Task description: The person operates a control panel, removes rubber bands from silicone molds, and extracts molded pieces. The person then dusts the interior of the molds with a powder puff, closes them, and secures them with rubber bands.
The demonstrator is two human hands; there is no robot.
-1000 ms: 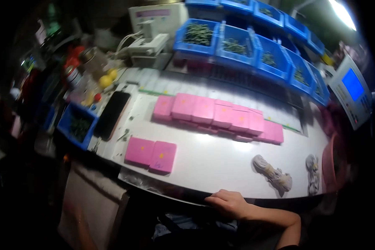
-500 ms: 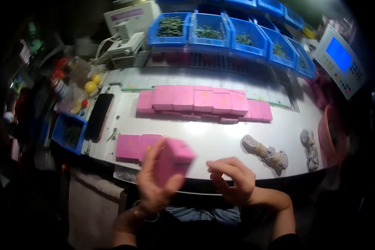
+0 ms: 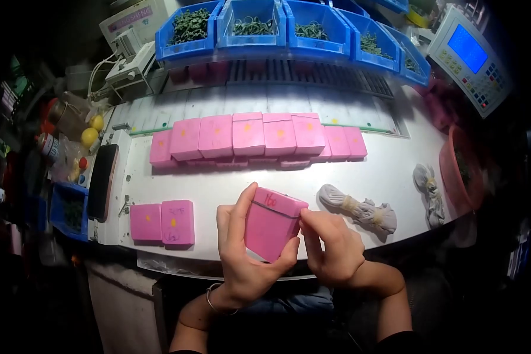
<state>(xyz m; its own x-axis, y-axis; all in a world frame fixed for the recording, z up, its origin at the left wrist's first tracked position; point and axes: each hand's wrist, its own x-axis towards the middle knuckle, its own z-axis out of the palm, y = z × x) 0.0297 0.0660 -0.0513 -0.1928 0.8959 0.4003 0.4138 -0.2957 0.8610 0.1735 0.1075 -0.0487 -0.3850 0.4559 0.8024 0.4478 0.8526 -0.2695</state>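
Note:
My left hand (image 3: 248,259) is wrapped round a pink block (image 3: 270,227) that looks like a rubber mould, holding it tilted above the table's front edge. Red writing like "160" marks its top end, and a dark elastic band (image 3: 275,210) runs across it. My right hand (image 3: 336,251) pinches at the block's right edge, where the band goes round; the exact contact is hard to make out. Two similar pink blocks (image 3: 146,223) lie side by side to the left. Behind, a row of several pink blocks (image 3: 215,137) carries small yellow marks, some with bands.
Blue bins (image 3: 251,38) with small green pieces line the back. A phone (image 3: 105,183) lies left, near another blue bin (image 3: 62,221). Tied grey-white cloth bundles (image 3: 360,209) and a pink basin (image 3: 454,159) are right, below a control panel with blue screen (image 3: 469,50).
The held block has turned so its broad face and writing show. My right hand has come in from apart to touch its right edge. The whole view has shifted.

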